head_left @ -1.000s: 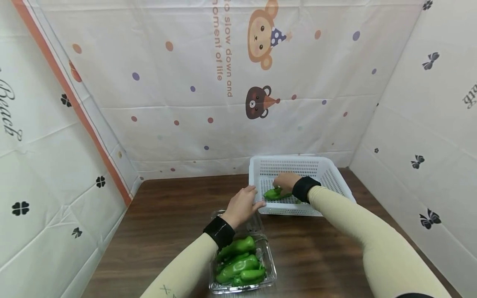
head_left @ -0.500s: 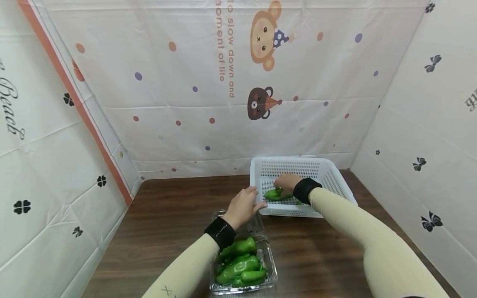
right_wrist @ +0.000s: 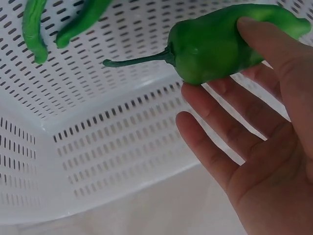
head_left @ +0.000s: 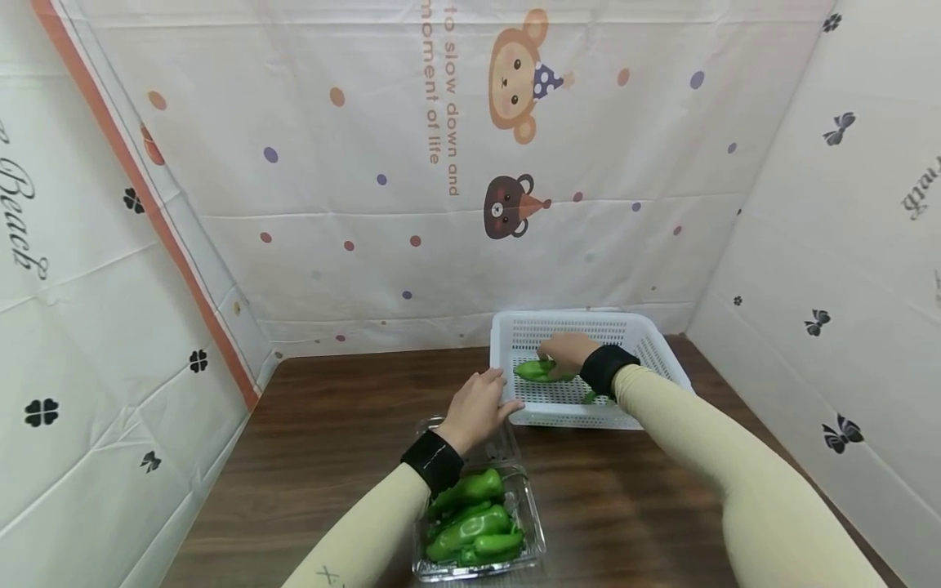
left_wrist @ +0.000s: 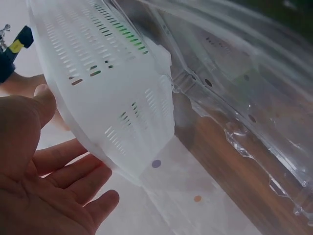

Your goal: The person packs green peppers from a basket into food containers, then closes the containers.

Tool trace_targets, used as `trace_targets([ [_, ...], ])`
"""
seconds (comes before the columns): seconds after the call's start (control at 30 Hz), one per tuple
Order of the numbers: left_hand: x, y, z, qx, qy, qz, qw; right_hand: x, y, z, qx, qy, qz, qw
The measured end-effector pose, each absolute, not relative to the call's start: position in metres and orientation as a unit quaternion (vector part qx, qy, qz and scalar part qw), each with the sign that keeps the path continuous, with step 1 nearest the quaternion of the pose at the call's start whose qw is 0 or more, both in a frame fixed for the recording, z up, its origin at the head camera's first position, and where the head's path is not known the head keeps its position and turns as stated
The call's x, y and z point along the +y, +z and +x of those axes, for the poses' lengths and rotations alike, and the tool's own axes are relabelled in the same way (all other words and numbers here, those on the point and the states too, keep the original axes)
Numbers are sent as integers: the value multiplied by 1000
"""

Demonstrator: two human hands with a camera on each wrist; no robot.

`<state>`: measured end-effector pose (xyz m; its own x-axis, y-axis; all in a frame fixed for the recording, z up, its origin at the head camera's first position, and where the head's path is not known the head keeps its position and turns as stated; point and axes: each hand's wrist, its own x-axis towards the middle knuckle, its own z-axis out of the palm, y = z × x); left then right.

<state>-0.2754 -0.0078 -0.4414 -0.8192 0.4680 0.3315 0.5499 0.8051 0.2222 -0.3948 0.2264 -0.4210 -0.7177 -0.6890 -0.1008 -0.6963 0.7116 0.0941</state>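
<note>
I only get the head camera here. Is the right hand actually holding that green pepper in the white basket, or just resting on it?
Observer: On the right wrist view the right hand has the pepper between thumb and fingers, fingers nearly straight.
Operator: Anything else in the basket?
Observer: Yes, two thinner green peppers lie on the basket floor, apart from the held one.
Operator: And the left hand?
Observer: The left wrist view shows the left hand open against the basket's outer corner, beside the clear plastic box.

Clear plastic clamshell [head_left: 532, 523] – green peppers [head_left: 474, 523] inside – on wooden table [head_left: 331, 425].
</note>
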Motion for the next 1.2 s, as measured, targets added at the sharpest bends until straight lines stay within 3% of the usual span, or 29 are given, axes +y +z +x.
trace_targets([
  [0.27,-10,-440,-276,-937,-162,-277,134,223,-393,-386,924,35,-380,-15],
  [0.53,-13,-442,-273,-920,-173,-301,182,215,-379,-371,921,10,-387,-37],
  [0.8,-19,-443,-267,-887,-202,-319,267,212,-371,-353,915,-24,-397,-74],
  [1.2,-34,-437,-249,-876,-223,-314,290,197,-361,-311,904,-17,-404,-141],
])
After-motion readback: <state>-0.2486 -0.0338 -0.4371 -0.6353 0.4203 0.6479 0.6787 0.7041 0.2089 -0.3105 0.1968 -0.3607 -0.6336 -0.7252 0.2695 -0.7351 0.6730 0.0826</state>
